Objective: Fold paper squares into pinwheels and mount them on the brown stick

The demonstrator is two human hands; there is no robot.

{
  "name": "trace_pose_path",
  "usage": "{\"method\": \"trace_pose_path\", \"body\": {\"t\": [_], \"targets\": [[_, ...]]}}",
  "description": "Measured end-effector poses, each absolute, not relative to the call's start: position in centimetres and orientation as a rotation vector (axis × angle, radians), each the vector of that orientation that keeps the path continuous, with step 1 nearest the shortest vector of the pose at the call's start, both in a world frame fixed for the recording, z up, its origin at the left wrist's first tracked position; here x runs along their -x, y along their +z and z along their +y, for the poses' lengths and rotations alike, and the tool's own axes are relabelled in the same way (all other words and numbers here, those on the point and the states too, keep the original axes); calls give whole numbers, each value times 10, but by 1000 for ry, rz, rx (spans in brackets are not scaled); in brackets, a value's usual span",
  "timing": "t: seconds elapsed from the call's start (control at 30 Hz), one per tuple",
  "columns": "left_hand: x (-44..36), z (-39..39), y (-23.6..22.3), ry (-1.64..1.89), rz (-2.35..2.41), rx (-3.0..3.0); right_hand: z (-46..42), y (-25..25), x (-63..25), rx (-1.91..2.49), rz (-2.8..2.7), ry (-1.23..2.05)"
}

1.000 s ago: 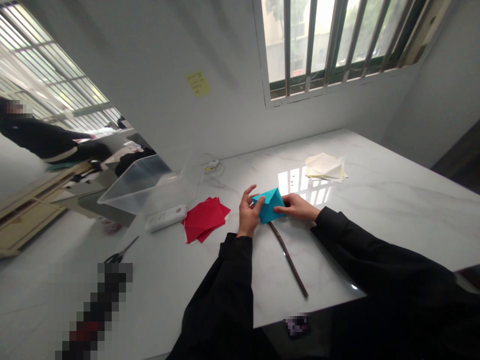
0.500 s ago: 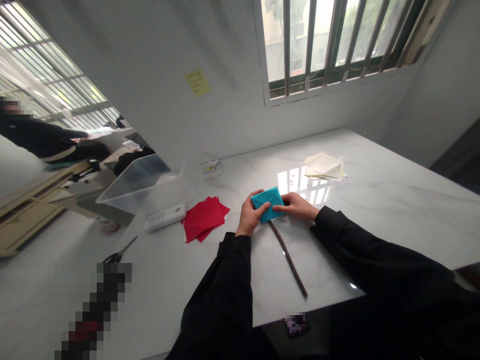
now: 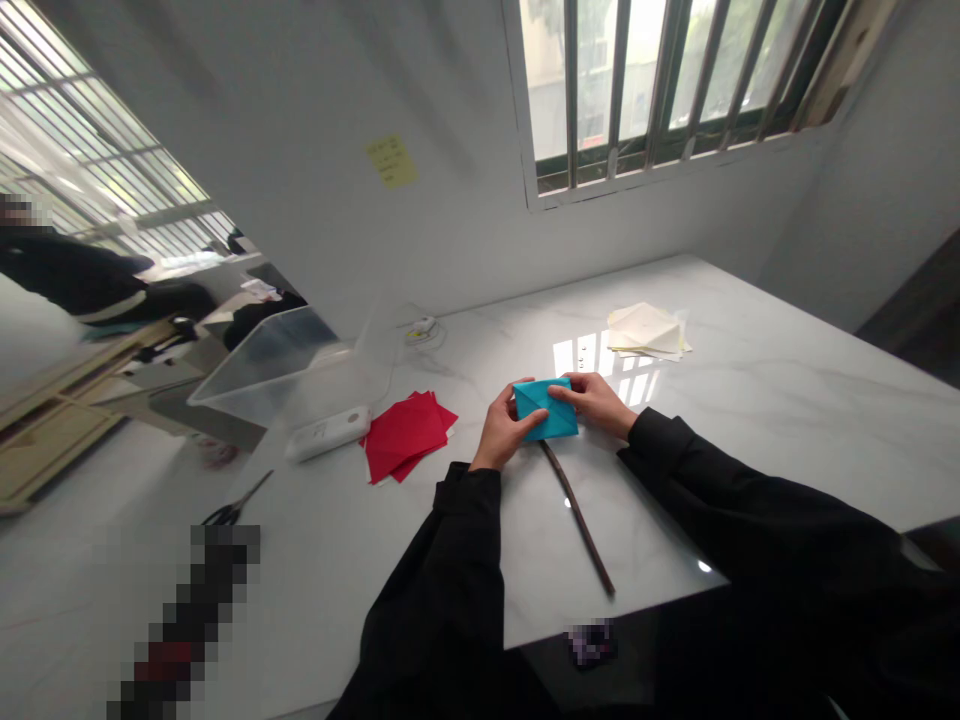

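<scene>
A small folded blue paper [image 3: 553, 412], roughly rectangular with diagonal creases, is held between both hands above the table. My left hand [image 3: 504, 428] grips its left side, thumb on the face and fingers behind. At the upper right edge, my right hand [image 3: 598, 402] pinches it with the thumb across the front. The fingers behind the paper are mostly hidden. A thin brown stick [image 3: 581, 525] lies on the table below, its far end reaching to the paper's lower edge in view.
Left of my hands lie red paper sheets [image 3: 409, 438], a white elongated device [image 3: 328, 434], a clear plastic bin [image 3: 262, 365] and scissors [image 3: 236, 502]. Cream papers [image 3: 648, 331] sit towards the back right of the marble-patterned table [image 3: 780, 400]. A person [image 3: 75, 265] is at the far left.
The blue paper has turned from a tilted position to nearly level and shifted slightly right. My right thumb has moved up along its face; both hands still hold it.
</scene>
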State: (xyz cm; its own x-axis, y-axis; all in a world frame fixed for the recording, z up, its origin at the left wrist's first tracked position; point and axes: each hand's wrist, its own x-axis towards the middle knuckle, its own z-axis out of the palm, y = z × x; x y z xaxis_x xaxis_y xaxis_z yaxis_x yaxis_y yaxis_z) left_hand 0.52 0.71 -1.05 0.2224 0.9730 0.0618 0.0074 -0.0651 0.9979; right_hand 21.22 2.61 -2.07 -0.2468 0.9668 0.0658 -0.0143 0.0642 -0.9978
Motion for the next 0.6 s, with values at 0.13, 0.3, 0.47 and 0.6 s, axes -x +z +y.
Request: {"method": "trace_pose_path", "body": {"t": [0.13, 0.3, 0.47, 0.6], "targets": [[-4, 9, -12, 1070, 989, -1320, 27, -20, -213, 1040, -1253, 1366], [-2, 14, -14, 1239, 1035, -1171, 30, -20, -212, 1020, -1277, 1353], [-4, 15, -14, 1333, 1031, -1045, 27, -18, -211, 952, -1411, 1426], [-9, 13, -15, 1335, 1023, -1125, 27, -19, -211, 935, -1475, 1400]]}}
